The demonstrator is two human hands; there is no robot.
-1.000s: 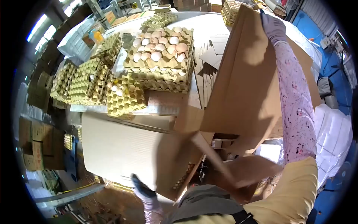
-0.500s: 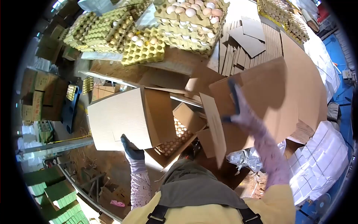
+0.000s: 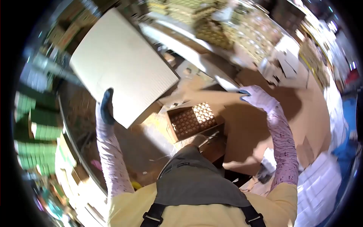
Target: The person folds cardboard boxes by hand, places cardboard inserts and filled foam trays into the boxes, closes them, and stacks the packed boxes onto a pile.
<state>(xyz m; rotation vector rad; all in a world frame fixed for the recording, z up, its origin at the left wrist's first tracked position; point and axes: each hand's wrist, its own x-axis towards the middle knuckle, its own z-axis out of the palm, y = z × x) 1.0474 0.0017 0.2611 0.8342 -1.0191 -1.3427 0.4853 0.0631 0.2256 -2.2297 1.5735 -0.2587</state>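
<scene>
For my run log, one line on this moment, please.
left hand: holding pale carton; right hand: at brown cardboard; eggs: in open box

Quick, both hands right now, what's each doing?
Left hand: closed on the pale cardboard box.
Right hand: fingers bent at the brown cardboard; grip can't be told.

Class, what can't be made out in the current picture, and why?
All in the head view:
- Left hand: fingers hidden behind the pale cardboard.
- Right hand: grip too blurred to tell.
- Egg trays: blurred, cut off by the top edge.
- Open box: contents beneath the top eggs, hidden by them.
</scene>
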